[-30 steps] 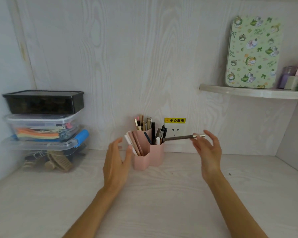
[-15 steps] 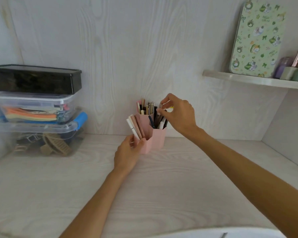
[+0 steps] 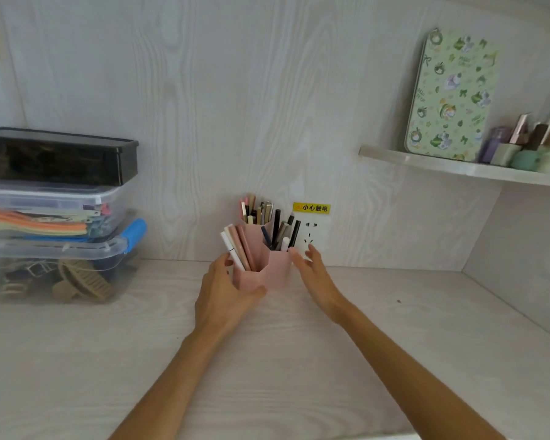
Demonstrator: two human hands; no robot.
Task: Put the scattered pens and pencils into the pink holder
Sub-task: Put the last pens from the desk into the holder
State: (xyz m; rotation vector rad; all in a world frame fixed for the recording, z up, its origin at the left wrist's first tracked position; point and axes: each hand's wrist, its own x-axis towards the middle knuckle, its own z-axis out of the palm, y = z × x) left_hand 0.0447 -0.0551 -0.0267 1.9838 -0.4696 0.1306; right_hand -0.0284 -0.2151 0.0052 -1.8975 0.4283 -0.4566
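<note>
The pink holder [image 3: 278,269] stands on the pale wood desk near the back wall, with three hexagonal compartments. Several pens and pencils [image 3: 269,223] stick up out of it; a white pen and some pink ones lean to the left from the front compartment. My left hand [image 3: 224,295] is wrapped around the holder's left front side, thumb under its front. My right hand [image 3: 315,274] sits just right of the holder with fingers spread, holding nothing, fingertips at or very near the holder's right wall.
Stacked plastic storage boxes [image 3: 58,217] fill the left end of the desk. A wall socket [image 3: 311,236] with a yellow warning label is right behind the holder. A shelf [image 3: 458,168] at upper right carries a green patterned tin [image 3: 451,96] and small items.
My right hand held a dark pen, brought it to the holder's top, and now is empty and lower beside the holder. My left hand closed onto the holder's left side.
</note>
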